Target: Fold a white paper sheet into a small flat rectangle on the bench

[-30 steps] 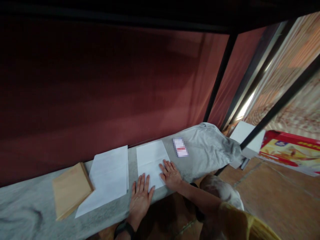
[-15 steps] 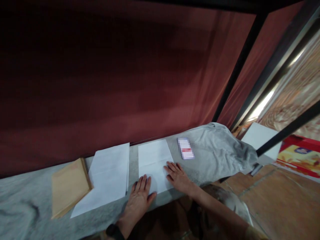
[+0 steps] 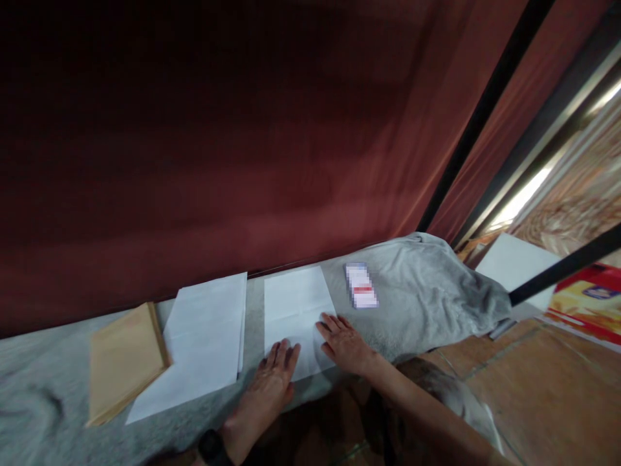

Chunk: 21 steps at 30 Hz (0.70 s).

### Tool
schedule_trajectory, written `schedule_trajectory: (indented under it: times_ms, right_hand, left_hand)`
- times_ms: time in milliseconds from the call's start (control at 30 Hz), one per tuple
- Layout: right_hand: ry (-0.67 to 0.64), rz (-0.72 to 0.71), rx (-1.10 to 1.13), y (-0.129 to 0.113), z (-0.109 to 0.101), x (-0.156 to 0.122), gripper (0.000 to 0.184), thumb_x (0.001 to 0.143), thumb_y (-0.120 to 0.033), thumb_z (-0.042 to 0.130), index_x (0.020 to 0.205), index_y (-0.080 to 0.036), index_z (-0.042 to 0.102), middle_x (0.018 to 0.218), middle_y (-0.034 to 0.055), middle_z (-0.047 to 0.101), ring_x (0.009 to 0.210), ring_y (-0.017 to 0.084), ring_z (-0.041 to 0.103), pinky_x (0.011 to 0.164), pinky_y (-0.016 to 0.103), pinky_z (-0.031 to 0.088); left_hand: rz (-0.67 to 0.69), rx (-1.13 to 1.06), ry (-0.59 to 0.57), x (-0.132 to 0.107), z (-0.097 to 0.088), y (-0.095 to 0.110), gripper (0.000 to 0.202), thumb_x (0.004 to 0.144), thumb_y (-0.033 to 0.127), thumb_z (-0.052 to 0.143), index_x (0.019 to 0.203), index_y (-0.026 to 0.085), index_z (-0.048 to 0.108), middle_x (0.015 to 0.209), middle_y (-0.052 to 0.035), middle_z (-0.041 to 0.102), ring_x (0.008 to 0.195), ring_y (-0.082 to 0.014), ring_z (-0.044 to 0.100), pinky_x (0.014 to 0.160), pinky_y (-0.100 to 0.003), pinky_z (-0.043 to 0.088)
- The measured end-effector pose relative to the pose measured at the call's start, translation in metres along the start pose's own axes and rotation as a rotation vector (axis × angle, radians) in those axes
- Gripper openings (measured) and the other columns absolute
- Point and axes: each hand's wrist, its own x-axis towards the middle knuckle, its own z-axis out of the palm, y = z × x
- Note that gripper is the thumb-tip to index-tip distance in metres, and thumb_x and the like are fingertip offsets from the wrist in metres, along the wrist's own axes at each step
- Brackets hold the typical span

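A creased white sheet of paper [image 3: 297, 298] lies flat on the grey cloth in front of me. My left hand [image 3: 272, 377] rests at its near left corner, palm down with the fingers stretched out. On the sheet's right edge lies my right hand [image 3: 345, 343], also flat with fingers extended. Neither hand grips anything. Just beyond the right hand is a phone [image 3: 361, 286] whose screen is blurred out. To the left lie more white sheets [image 3: 206, 333], partly under a stack of brown envelopes [image 3: 126, 362].
The grey cloth [image 3: 412, 310] covers a long narrow surface against a dark red curtain [image 3: 242, 162]. Black metal bars [image 3: 478, 123] stand at the right. Beyond them a white box [image 3: 514, 259] and a red and yellow package [image 3: 594, 298] sit by the tiled floor [image 3: 557, 388].
The left hand's thumb has drawn in beside its fingers and the hand has slid slightly. The right hand stays nearly in place. The camera view has shifted a little.
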Motion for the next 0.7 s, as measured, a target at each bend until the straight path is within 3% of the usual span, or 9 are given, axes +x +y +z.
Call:
schedule_trajectory:
  times_ms: [367,700]
  right_hand:
    - [-0.033,0.014,-0.005,-0.001,-0.017,0.020,0.038,0.096,-0.026,0.050,0.133,-0.021,0.060,0.140,0.0108,0.059,0.118,0.025,0.060,0.108,0.040,0.042]
    - [-0.038,-0.005,-0.006,-0.007,-0.008,0.021,0.044,0.097,-0.026,0.050,0.140,-0.016,0.054,0.147,0.0144,0.053,0.124,0.029,0.057,0.106,0.044,0.045]
  left_hand:
    - [0.044,0.031,0.016,-0.004,0.006,0.002,0.084,0.074,-0.003,0.043,0.154,0.024,0.039,0.158,-0.0170,0.040,0.145,-0.0392,0.037,0.106,-0.056,0.048]
    - [0.036,0.056,0.091,-0.010,0.017,0.001,0.073,0.079,0.006,0.047,0.151,0.021,0.044,0.161,-0.0169,0.035,0.146,-0.0381,0.036,0.107,-0.055,0.046]
